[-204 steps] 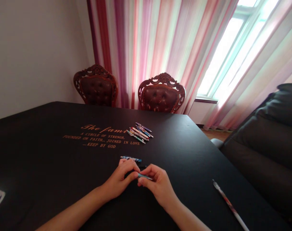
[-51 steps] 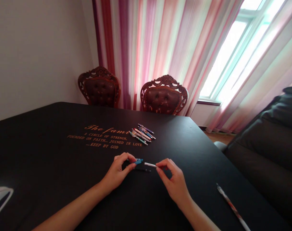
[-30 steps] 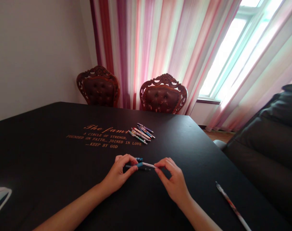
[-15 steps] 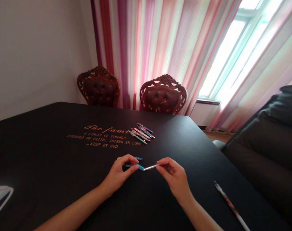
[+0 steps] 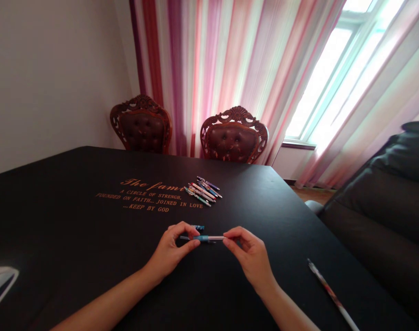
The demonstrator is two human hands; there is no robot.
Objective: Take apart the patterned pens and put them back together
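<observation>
My left hand (image 5: 173, 243) pinches a blue pen barrel (image 5: 203, 238) between thumb and fingertips. From its right end runs a slim, pale pen refill (image 5: 215, 237), whose far end is pinched by my right hand (image 5: 249, 250). Barrel and refill lie in one straight line between the hands, just above the black table. A thin dark piece shows inside the curl of my left fingers. Just behind the barrel lies a blue patterned pen part (image 5: 200, 227), partly covered by my left fingers. Something small under the refill is too unclear to name.
Several click pens (image 5: 204, 191) lie in a pile farther back on the black table (image 5: 74, 230), beside gold lettering. A white pen with a reddish pattern (image 5: 330, 292) rests at the right. A white-edged object (image 5: 2, 285) enters at the left. Two carved chairs (image 5: 235, 138) stand behind.
The barrel and refill met at a downward bend before and are now straight in line. The bend's low point has risen. Both hands have hardly moved.
</observation>
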